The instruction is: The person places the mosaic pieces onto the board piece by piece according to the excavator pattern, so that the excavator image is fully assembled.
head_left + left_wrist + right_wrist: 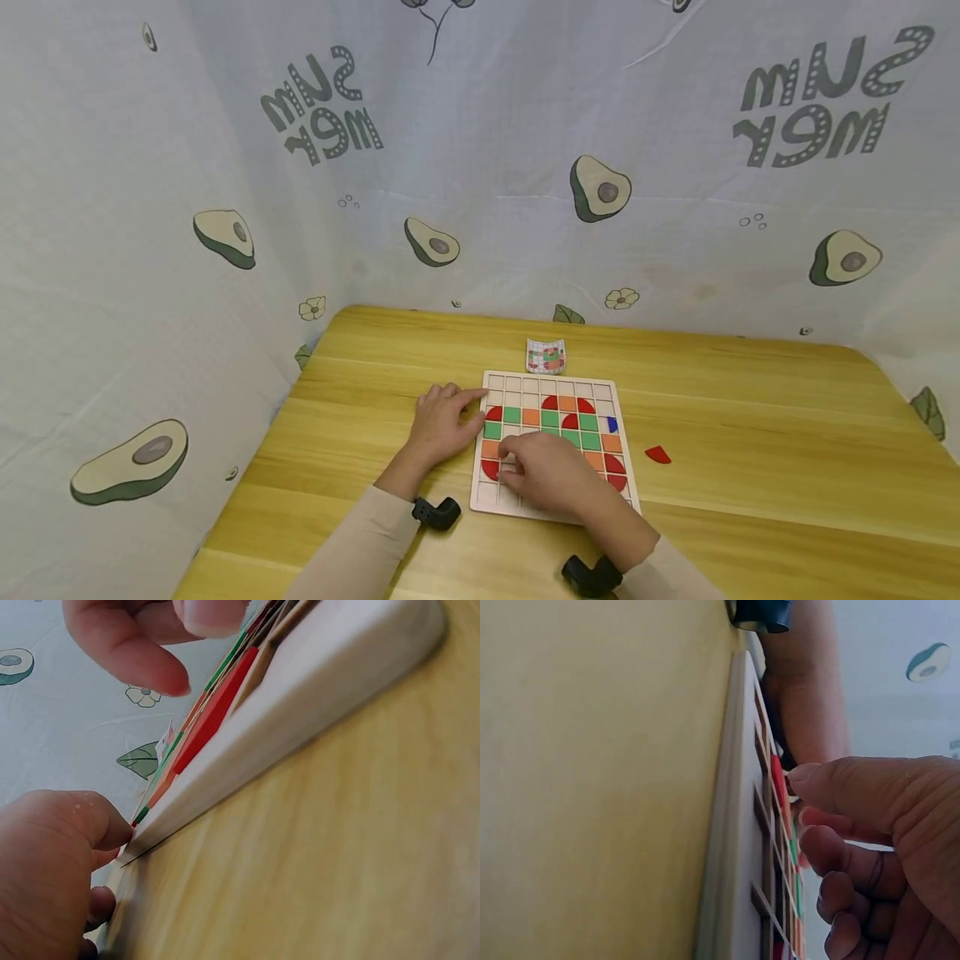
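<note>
A pale wooden grid board (540, 385) lies on the table, its squares partly filled with red quarter-round, green square and orange square pieces. At its left edge rests my left hand (442, 423), index finger extended onto the board and thumb (112, 825) against the rim. My right hand (551, 468) is over the board's lower left part, thumb and index finger bent with a gap between them. Near those fingertips sits a red piece (490, 469) below an orange piece (490, 450). No held piece shows clearly. The right hand and forearm hide the board's lower middle.
A small pattern card (546, 356) with curled edges stands behind the board. One loose red quarter-round piece (657, 454) lies on the wooden table (780, 450) to the right. A blue piece (612, 425) is at the board's right side. A printed curtain (510, 208) hangs behind.
</note>
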Tool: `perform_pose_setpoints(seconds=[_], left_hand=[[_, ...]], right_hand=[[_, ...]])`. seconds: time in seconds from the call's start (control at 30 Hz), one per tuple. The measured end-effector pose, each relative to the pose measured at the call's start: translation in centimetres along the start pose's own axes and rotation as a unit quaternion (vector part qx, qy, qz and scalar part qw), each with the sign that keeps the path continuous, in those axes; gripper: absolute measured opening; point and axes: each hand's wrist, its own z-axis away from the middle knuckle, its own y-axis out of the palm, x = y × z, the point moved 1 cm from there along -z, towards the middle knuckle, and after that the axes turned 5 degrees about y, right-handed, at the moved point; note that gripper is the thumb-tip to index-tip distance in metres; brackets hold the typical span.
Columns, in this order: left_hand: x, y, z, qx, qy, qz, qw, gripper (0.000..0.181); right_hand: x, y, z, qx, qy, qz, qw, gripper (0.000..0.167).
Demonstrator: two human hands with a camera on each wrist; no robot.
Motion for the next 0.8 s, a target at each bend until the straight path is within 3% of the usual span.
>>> perform_pose_setpoints(seconds=[0.13,0.33,0.57,0.8], left_hand=[[0.0,0.0,0.0,-0.002,0.001,0.000,1.0000,0.039],[0.0,0.0,0.1,-0.007,0.003,0.003,1.0000,0.038],[0.0,0.0,0.1,-0.011,0.002,0.005,0.9999,0.038],[0.1,0.1,0.1,-0.012,0.004,0.008,0.9999,0.037]], right_hand=[[-0.7,-0.9,0.6,0.012,0.048,-0.010,0.9987,0.019],[-3.0,-2.5,1.8,-0.001,0.112,-0.017,0.9936,0.021],[-7.7,-4.6,4.3,-0.010,0.150,-0.033,0.9881,0.025],[-12.7,-6.0,6.9,-0.007,0.221,-0.017,0.9752,0.033]])
